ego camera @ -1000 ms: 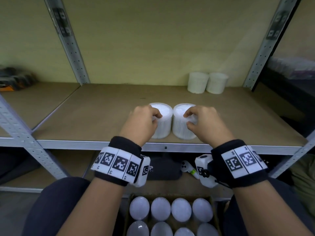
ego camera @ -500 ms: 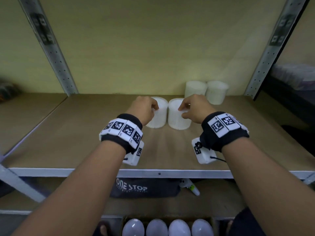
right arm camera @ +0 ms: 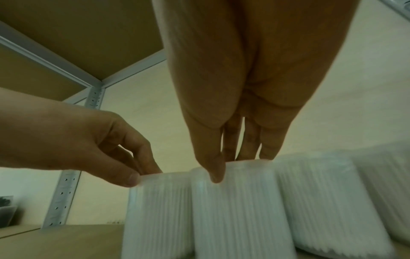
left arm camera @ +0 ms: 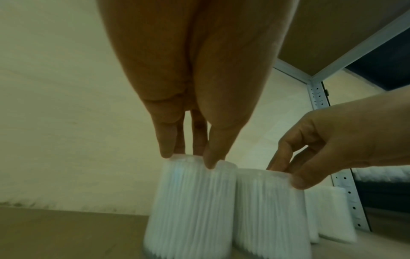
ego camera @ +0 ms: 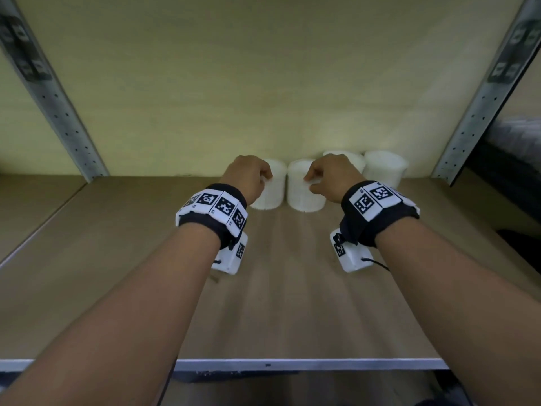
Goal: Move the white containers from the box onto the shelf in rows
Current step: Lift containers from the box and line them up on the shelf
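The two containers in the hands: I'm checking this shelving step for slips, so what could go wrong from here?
1. Each hand, left hand and right hand, pinches only its container's top rim; a tall container might tip.
2. The right-hand container sits close to the back pair; sliding further may knock them out of line.

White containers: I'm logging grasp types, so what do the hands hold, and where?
Left hand pinches one white container by its top rim; right hand likewise pinches its neighbour.

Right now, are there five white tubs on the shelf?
No, only four tubs stand on the shelf.
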The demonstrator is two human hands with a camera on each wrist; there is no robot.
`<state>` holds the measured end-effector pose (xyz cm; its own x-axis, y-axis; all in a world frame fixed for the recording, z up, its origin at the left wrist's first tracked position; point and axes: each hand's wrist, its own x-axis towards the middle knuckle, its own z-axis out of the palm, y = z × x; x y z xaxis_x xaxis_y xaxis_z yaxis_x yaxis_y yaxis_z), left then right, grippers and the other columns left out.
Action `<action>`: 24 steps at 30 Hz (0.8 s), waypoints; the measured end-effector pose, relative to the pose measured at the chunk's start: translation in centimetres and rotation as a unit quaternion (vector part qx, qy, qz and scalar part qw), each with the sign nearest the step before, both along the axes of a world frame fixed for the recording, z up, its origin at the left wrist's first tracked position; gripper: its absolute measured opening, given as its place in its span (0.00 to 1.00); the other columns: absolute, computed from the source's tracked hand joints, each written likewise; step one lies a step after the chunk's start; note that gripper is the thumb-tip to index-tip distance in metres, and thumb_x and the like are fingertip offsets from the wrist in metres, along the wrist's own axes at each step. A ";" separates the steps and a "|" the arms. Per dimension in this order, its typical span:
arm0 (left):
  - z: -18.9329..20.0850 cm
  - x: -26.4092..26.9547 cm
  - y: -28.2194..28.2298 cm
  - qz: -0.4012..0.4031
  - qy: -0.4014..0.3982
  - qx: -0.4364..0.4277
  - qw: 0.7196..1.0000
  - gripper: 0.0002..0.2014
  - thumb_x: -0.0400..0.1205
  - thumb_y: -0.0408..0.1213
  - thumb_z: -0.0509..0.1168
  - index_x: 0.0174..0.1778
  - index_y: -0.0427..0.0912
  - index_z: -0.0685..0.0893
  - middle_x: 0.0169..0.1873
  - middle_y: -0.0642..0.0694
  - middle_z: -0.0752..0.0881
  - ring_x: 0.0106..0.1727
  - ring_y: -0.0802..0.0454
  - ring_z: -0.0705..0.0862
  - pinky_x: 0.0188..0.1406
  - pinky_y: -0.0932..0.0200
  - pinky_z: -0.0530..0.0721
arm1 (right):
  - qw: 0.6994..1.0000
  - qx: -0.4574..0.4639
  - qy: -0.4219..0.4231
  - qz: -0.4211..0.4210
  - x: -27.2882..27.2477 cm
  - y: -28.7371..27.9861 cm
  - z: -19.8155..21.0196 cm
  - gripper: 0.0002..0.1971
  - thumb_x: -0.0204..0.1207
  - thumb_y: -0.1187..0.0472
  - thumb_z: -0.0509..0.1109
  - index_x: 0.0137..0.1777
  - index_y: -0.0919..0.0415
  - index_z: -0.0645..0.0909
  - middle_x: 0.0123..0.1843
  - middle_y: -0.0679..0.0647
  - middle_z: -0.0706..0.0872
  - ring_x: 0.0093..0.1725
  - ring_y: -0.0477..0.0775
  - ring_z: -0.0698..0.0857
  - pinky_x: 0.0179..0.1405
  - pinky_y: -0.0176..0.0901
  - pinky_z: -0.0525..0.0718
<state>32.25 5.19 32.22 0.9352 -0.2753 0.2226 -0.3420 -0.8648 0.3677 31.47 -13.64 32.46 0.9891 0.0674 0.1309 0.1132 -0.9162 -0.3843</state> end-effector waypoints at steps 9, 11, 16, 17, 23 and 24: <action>-0.4 3.2 -1.2 0.011 -0.014 -0.018 1.000 0.14 0.83 0.28 0.60 0.60 0.41 0.87 0.63 0.42 0.84 0.64 0.43 0.82 0.64 0.56 0.77 | 1.000 0.005 -0.023 -0.007 3.0 -0.9 -0.6 0.13 0.75 0.68 0.70 0.59 0.62 0.86 0.66 0.58 0.83 0.63 0.58 0.82 0.65 0.46 0.79; -0.7 3.4 -1.4 0.017 -0.021 -0.020 0.999 0.14 0.81 0.29 0.62 0.60 0.40 0.86 0.62 0.42 0.84 0.63 0.44 0.82 0.64 0.55 0.77 | 1.000 0.007 -0.026 -0.010 3.3 -0.8 -0.9 0.14 0.76 0.67 0.69 0.60 0.62 0.85 0.66 0.58 0.83 0.64 0.59 0.82 0.66 0.47 0.79; -0.7 3.2 -1.2 0.007 0.010 -0.007 1.000 0.17 0.82 0.30 0.61 0.67 0.40 0.82 0.67 0.41 0.80 0.68 0.44 0.78 0.68 0.55 0.74 | 1.000 -0.023 -0.015 -0.004 3.3 -0.6 0.0 0.16 0.76 0.67 0.69 0.64 0.62 0.84 0.67 0.58 0.83 0.64 0.60 0.82 0.64 0.46 0.78; -0.5 3.0 -1.0 -0.005 0.031 0.005 0.999 0.18 0.83 0.32 0.61 0.70 0.40 0.79 0.70 0.41 0.78 0.72 0.45 0.76 0.71 0.56 0.72 | 0.999 -0.032 -0.002 0.001 3.1 -0.5 0.2 0.18 0.76 0.66 0.69 0.66 0.62 0.82 0.69 0.58 0.81 0.65 0.60 0.81 0.65 0.46 0.78; 0.3 -0.2 0.3 0.003 0.068 -0.021 0.997 0.25 0.81 0.38 0.65 0.76 0.42 0.70 0.72 0.40 0.73 0.74 0.44 0.72 0.70 0.57 0.69 | 0.998 -0.052 0.037 -0.006 -1.0 -0.1 0.9 0.29 0.79 0.58 0.67 0.80 0.60 0.66 0.77 0.59 0.73 0.75 0.58 0.73 0.72 0.45 0.72; 0.3 -1.2 0.4 0.004 0.068 -0.016 0.998 0.25 0.81 0.38 0.65 0.75 0.42 0.71 0.72 0.40 0.73 0.73 0.44 0.73 0.68 0.58 0.70 | 0.998 -0.049 0.036 -0.007 -2.1 -0.1 1.1 0.29 0.79 0.58 0.67 0.80 0.61 0.66 0.77 0.59 0.73 0.74 0.58 0.74 0.71 0.45 0.72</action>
<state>31.04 5.60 32.54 0.9594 -0.2629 0.1024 -0.2808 -0.8544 0.4373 29.38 -13.70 33.59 0.9967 0.0624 0.0523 0.0752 -0.9513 -0.2991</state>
